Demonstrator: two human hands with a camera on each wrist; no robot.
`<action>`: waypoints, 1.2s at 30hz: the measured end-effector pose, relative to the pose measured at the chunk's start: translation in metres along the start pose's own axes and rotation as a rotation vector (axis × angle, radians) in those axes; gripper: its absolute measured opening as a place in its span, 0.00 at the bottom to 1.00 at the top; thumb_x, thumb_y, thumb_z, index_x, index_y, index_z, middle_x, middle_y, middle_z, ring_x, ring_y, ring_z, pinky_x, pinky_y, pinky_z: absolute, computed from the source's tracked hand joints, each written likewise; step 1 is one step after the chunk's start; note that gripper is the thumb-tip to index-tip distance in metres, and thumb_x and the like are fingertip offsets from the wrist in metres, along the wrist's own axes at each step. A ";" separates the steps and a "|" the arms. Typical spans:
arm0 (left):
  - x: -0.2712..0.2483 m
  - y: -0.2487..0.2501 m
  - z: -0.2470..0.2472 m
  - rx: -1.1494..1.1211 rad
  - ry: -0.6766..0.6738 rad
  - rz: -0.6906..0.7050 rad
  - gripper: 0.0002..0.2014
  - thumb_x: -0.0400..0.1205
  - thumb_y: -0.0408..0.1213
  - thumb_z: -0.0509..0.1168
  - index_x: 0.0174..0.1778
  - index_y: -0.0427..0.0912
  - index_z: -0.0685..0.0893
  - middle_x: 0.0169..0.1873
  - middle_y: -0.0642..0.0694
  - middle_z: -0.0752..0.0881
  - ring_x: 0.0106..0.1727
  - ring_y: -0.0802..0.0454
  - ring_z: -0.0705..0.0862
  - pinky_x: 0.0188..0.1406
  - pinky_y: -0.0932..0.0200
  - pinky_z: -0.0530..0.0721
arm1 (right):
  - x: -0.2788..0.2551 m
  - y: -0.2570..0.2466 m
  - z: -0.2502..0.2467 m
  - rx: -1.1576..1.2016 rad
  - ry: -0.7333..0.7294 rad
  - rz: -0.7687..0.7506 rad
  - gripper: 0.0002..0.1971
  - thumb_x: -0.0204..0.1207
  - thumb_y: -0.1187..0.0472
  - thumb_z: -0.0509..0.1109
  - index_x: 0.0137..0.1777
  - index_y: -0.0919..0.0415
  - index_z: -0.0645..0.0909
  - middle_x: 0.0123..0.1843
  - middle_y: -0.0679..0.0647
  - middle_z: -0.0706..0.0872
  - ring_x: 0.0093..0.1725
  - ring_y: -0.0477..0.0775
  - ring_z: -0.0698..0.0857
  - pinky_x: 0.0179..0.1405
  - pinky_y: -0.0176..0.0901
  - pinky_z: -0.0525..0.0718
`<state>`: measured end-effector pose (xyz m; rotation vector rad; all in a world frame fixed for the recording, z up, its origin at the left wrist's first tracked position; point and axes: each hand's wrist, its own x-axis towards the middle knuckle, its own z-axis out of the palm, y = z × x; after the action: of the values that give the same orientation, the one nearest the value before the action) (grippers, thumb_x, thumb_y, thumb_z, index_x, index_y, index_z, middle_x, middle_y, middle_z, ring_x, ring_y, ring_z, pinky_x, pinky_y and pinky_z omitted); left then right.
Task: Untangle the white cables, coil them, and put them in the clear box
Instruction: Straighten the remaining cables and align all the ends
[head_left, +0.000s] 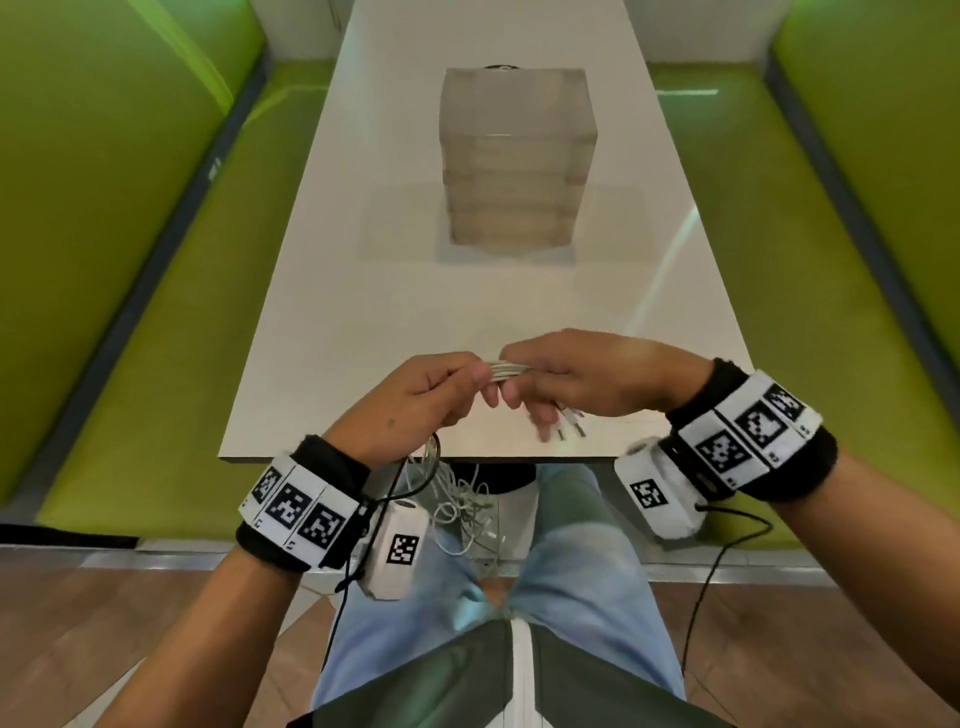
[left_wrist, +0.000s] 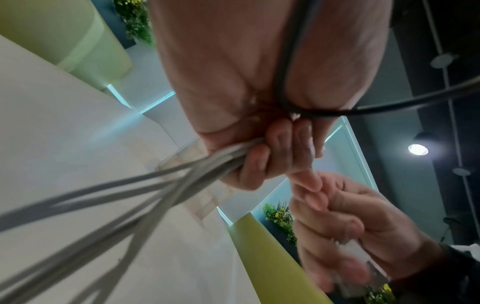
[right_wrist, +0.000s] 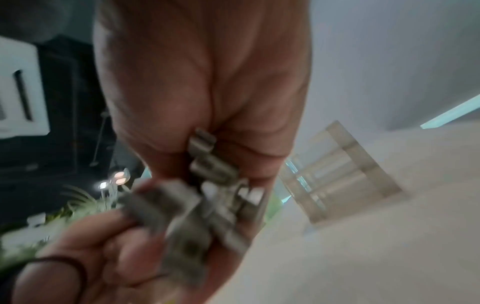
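Several white cables (head_left: 506, 370) run as a flat bundle between my two hands, just above the near end of the white table (head_left: 363, 312). My left hand (head_left: 436, 387) grips the bundle, and the loose tangle (head_left: 462, 506) hangs from it below the table edge. My right hand (head_left: 545, 371) pinches the other end, with the metal plugs (head_left: 569, 423) sticking out under its fingers. In the left wrist view the cables (left_wrist: 182, 176) fan out of my curled left fingers (left_wrist: 275, 156). The right wrist view shows the plugs (right_wrist: 207, 185), blurred. The clear box (head_left: 514, 156) stands on the table's middle.
Green padded benches (head_left: 130, 260) line both sides of the narrow table. Black wrist-camera leads (head_left: 717, 571) hang from my wrists over my lap. Wooden floor (head_left: 104, 623) lies below. A clear flat sheet (head_left: 608, 223) lies around the box's base.
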<state>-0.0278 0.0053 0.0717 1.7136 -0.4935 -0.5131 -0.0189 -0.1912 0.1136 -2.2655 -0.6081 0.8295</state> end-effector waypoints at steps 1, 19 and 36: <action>-0.001 0.000 -0.001 -0.009 -0.001 0.011 0.14 0.85 0.42 0.56 0.40 0.42 0.83 0.24 0.50 0.69 0.27 0.54 0.66 0.28 0.65 0.66 | -0.002 0.001 -0.001 0.066 0.014 0.002 0.08 0.84 0.58 0.59 0.45 0.57 0.76 0.29 0.48 0.78 0.28 0.49 0.83 0.31 0.43 0.82; 0.026 0.014 0.018 -0.200 0.600 0.253 0.12 0.88 0.30 0.52 0.46 0.37 0.81 0.36 0.44 0.85 0.39 0.51 0.85 0.43 0.58 0.85 | 0.026 -0.002 0.018 0.239 0.330 -0.055 0.17 0.83 0.52 0.61 0.61 0.67 0.74 0.32 0.53 0.78 0.23 0.48 0.81 0.28 0.49 0.81; 0.022 0.015 0.019 -0.549 0.588 0.129 0.10 0.88 0.36 0.54 0.50 0.39 0.81 0.43 0.42 0.91 0.49 0.42 0.90 0.45 0.48 0.88 | 0.040 -0.003 0.030 0.272 0.337 -0.038 0.09 0.73 0.51 0.73 0.37 0.47 0.76 0.20 0.43 0.81 0.21 0.41 0.78 0.27 0.35 0.74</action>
<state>-0.0216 -0.0259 0.0815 1.2089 -0.0237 -0.0241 -0.0126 -0.1529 0.0826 -2.0719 -0.3579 0.4632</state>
